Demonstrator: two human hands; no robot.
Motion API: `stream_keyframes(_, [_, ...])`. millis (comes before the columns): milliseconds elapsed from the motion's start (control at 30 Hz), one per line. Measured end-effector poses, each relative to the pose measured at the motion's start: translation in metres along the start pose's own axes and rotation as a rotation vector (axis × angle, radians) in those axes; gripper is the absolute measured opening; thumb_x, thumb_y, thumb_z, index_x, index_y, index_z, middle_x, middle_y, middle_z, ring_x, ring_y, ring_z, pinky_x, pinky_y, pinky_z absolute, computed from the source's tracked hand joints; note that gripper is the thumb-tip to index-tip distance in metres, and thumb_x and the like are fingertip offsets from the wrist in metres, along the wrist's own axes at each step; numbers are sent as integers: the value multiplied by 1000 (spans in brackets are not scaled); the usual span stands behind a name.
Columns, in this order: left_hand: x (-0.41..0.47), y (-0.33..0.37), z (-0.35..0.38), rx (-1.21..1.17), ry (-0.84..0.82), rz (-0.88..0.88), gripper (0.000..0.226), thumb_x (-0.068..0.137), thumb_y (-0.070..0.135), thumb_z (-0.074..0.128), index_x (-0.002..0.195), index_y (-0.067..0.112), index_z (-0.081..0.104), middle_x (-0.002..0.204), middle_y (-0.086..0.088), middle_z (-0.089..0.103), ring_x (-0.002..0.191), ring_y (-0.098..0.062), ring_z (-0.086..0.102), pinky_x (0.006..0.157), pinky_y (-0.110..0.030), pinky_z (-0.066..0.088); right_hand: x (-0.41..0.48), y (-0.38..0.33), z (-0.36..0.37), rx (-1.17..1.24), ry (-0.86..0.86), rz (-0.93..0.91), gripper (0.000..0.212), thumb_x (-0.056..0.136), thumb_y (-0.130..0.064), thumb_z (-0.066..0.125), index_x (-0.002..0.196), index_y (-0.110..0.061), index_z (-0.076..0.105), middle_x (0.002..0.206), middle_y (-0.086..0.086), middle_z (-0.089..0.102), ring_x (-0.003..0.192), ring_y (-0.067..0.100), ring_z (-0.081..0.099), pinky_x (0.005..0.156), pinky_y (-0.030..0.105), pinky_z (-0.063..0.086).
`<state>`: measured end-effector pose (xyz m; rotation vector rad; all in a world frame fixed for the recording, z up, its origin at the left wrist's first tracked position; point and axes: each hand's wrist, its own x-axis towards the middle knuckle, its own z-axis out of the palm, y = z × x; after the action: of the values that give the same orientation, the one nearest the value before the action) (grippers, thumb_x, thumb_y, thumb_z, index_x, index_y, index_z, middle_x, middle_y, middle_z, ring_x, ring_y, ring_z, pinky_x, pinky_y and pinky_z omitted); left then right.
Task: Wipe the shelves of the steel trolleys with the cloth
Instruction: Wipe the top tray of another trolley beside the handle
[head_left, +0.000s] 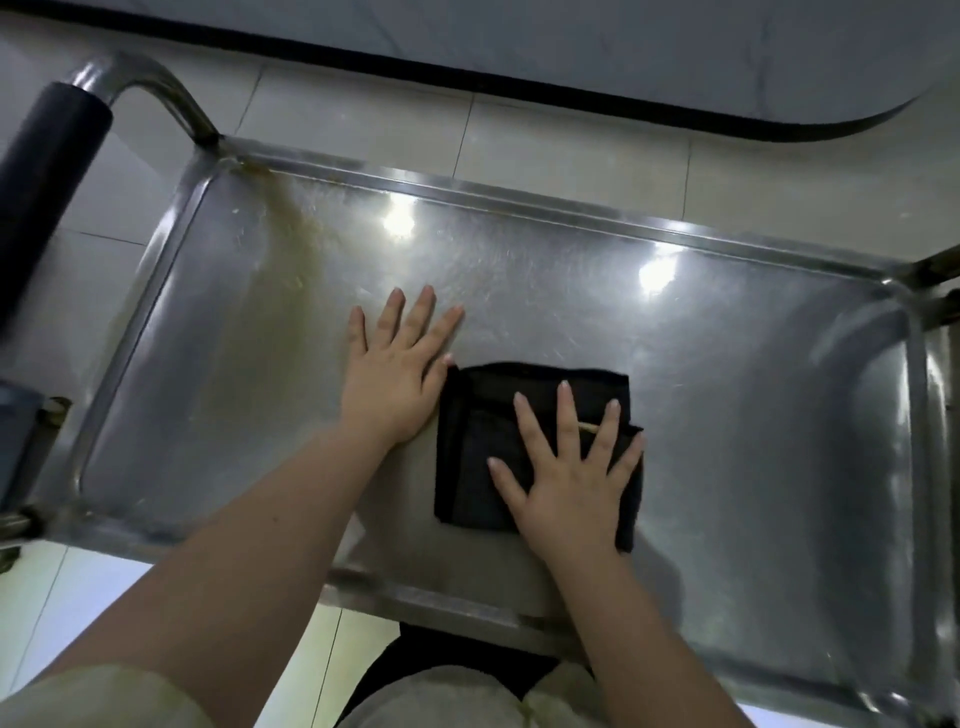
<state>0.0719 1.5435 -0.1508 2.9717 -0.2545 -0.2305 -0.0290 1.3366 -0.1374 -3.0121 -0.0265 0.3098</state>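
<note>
The right hand (566, 467) lies flat, fingers spread wide, pressing down on the folded black cloth (483, 447) just right of centre in the frame; nothing is gripped, the palm simply pins the fabric to the steel. The left hand (397, 369) is flat too, fingers fanned, resting bare on the metal, its thumb edge just touching the cloth's left border. Both sit on the top shelf (727, 364) of the steel trolley, which fills the middle of the picture. To my eye the wiping of this shelf is only beginning, since a yellowish-brown smear (291, 244) runs from the upper-left corner down toward the centre, well apart from the cloth. The next move would call for sliding the cloth left and upward under steady pressure, into that corner by the black handle grip (47, 171). Any lower shelves are hidden beneath this one, the trolley's right end is cut off by the frame edge, and glare spots make it hard to judge how clean the right half is.
</note>
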Motion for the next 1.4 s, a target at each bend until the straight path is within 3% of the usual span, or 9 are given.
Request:
stream_keyframes(133, [2, -1, 1, 3, 4, -28, 55, 98, 50, 14, 153, 46, 11, 163, 12, 4, 151, -19, -1, 118, -56, -2, 119, 15, -15, -25, -9, 54, 73, 84, -80, 8, 150, -51, 1, 164, -4, -6, 145, 45, -12, 109, 67, -12])
stream_keyframes(267, [5, -2, 3, 14, 9, -41, 55, 99, 51, 14, 153, 46, 10, 163, 12, 4, 151, -19, -1, 118, -56, -2, 158, 22, -22, -18, -41, 53, 75, 82, -81, 6, 150, -50, 0, 164, -6, -8, 145, 44, -14, 110, 67, -12])
stream_keyframes(633, [5, 1, 3, 47, -25, -54, 55, 98, 51, 10, 153, 48, 2, 164, 10, -2, 151, -22, -4, 118, -55, -6, -31, 19, 9, 34, -25, -21, 74, 89, -71, 28, 153, -36, 24, 163, 6, 15, 145, 50, 3, 109, 73, 5])
stream_keyframes(800, [5, 1, -5, 21, -47, -31, 57, 96, 51, 6, 153, 46, 4, 164, 9, -4, 150, -20, -8, 117, -51, -12, -17, -4, 6, 47, 0, 32, 74, 87, -71, 30, 153, -37, 25, 163, 6, 15, 144, 53, 4, 108, 75, 5])
stream_keyframes(900, [9, -7, -9, -116, -21, -2, 54, 99, 39, 17, 153, 42, 18, 164, 8, 4, 151, -20, -4, 118, -48, -10, 23, -25, 1, 9, 9, -16, 74, 88, -73, 26, 154, -40, 19, 163, 5, 14, 144, 52, 5, 109, 73, 3])
stream_keyframes(1000, [12, -22, -19, -497, 63, -48, 49, 100, 23, 34, 149, 23, 38, 162, -5, 17, 150, -26, 0, 121, -48, 5, 75, -50, -4, -32, -9, 24, 75, 86, -76, 14, 153, -45, 1, 165, 1, 0, 144, 49, -8, 109, 70, -8])
stream_keyframes(1100, [6, -45, -29, -560, 78, -50, 50, 103, 18, 38, 152, 16, 30, 162, -7, 17, 150, -22, -3, 121, -47, 8, 106, -68, -7, -43, -52, 87, 75, 84, -78, 7, 150, -46, -10, 163, -1, -12, 142, 48, -19, 106, 69, -17])
stream_keyframes(1233, [-8, -63, -39, -407, 38, 107, 58, 103, 35, 35, 155, 16, 21, 162, -5, 15, 148, -15, -5, 122, -42, 2, 82, -57, -16, 53, -26, -68, 79, 84, -81, 15, 151, -47, -9, 163, -7, -10, 146, 34, -22, 113, 60, -17])
stream_keyframes(1400, [-20, -44, -36, -140, -106, 509, 68, 99, 53, 41, 156, 22, 20, 163, -1, 12, 147, -14, -8, 119, -32, -12, 22, -20, -14, 156, 19, -125, 69, 91, -61, 47, 152, -36, 25, 160, -8, 18, 150, 22, 7, 120, 49, 5])
